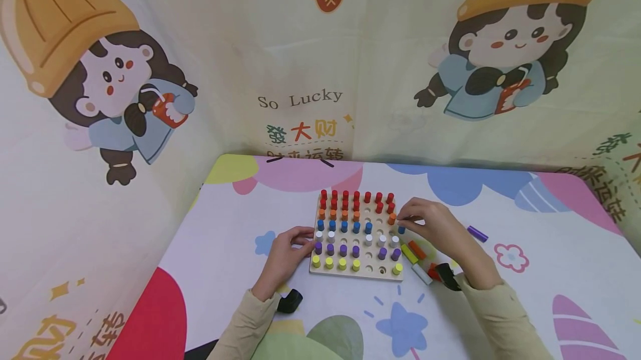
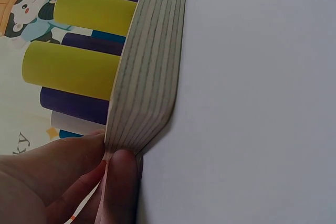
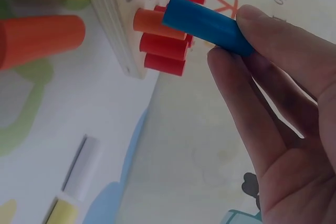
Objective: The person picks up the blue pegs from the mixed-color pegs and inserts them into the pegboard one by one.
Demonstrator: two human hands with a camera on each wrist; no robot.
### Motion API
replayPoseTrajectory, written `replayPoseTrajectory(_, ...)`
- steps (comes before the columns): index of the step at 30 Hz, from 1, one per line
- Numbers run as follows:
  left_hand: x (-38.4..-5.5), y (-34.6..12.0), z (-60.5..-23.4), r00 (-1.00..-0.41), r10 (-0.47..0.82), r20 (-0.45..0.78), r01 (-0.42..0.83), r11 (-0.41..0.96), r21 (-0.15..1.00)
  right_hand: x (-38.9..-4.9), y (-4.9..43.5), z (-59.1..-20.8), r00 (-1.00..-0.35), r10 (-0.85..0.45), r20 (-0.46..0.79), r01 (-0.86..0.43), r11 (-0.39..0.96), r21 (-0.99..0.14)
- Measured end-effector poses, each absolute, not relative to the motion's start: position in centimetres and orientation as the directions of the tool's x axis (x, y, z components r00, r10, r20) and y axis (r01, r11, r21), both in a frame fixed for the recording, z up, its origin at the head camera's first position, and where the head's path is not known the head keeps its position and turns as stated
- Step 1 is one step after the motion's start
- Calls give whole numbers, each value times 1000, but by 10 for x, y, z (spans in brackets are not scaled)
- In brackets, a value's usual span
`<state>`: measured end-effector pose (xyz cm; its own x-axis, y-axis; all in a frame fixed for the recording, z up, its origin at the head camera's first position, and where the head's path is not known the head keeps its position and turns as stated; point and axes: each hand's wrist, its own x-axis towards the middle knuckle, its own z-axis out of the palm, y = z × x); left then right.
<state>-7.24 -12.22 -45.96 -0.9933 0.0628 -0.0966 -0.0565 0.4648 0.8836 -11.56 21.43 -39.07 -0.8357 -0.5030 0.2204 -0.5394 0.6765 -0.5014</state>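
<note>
A wooden pegboard [image 1: 360, 276] lies on the table, its coloured pegs standing in rows: red at the back, then orange, blue, white, purple and yellow at the front. Several bare holes show in its right half. At the board's left edge, my left hand [image 1: 285, 254] pinches the layered wood [image 2: 152, 66] between thumb and fingers. My right hand [image 1: 429, 220] holds a blue peg [image 3: 205, 23] by one end, thumb against fingertips. That peg is tilted beside the board's right edge, near the orange peg [image 1: 392, 219] at the end of its row.
Loose pegs lie right of the board: an orange one [image 1: 417, 249], a yellow one [image 1: 409, 254], a white one [image 1: 422, 274] and red near the right wrist. Farther right is a purple peg [image 1: 477, 233]. A printed cloth wall [image 1: 390, 87] rises behind the table.
</note>
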Motion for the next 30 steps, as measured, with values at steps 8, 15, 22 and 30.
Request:
replayPoseTrajectory(8, -73, -122, -460, -993, 69, -98, -56, 454, 889, -118, 208, -389, -839, -498, 221, -531, 661, -530)
replayPoseTrajectory(15, -73, -122, -459, -993, 66, -103, -60, 466, 883, -120, 201, -390, -848, -486, 212, -516, 665, -540)
replayPoseTrajectory(22, -72, -122, -459, -992, 66, -107, -64, 465, 883, -121, 197, -392, -846, -487, 218, -522, 671, -526)
replayPoseTrajectory(30, -72, -122, -459, -991, 68, -114, -70, 463, 884, -122, 191, -395, -859, -485, 164, -490, 684, -541)
